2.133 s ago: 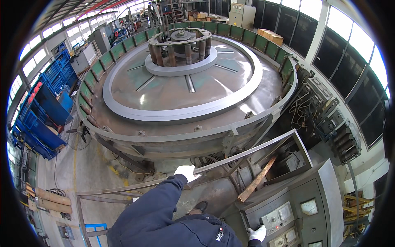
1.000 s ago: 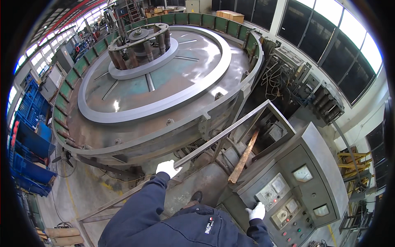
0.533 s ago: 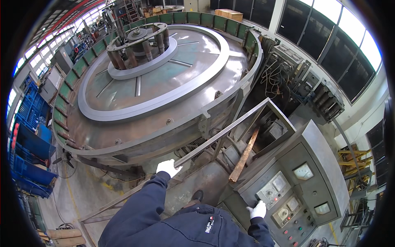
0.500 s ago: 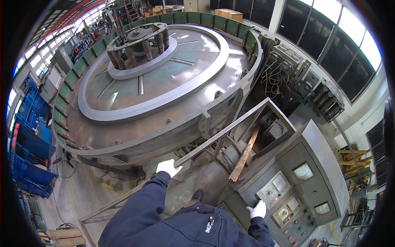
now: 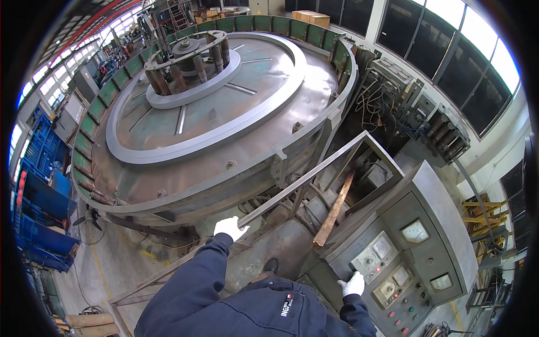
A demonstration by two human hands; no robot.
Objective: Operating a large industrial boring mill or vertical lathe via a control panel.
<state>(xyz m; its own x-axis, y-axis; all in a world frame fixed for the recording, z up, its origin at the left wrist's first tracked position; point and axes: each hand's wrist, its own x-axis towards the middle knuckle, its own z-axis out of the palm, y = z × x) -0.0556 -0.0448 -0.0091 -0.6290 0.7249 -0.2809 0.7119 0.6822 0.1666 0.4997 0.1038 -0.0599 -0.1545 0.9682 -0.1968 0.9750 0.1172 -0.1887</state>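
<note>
My left hand [image 5: 229, 228], in a white glove, is closed around the metal guard rail [image 5: 268, 204] in front of me. My right hand [image 5: 353, 284], also gloved, rests with curled fingers on the left edge of the grey control console [image 5: 337, 263], beside its lower dial [image 5: 387, 288]. Round gauges, knobs and red and green buttons cover the console face. Beyond the rail lies a large round turntable [image 5: 208, 126] with slots in its top. A wide grey metal ring [image 5: 210, 154] lies on it, around a raised hub [image 5: 188, 49] with upright posts.
A green-lined wall [image 5: 261, 23] rings the turntable. A wooden plank [image 5: 335, 210] leans inside the rail frame right of my left hand. Cables and machinery [image 5: 373, 104] stand against the right wall. Blue metal racks [image 5: 39, 196] are at far left, rolled material [image 5: 92, 326] at lower left.
The turntable has turned clockwise: its near slot has moved left and its right slot closer to me, with the ring turning along. Both hands keep their places.
</note>
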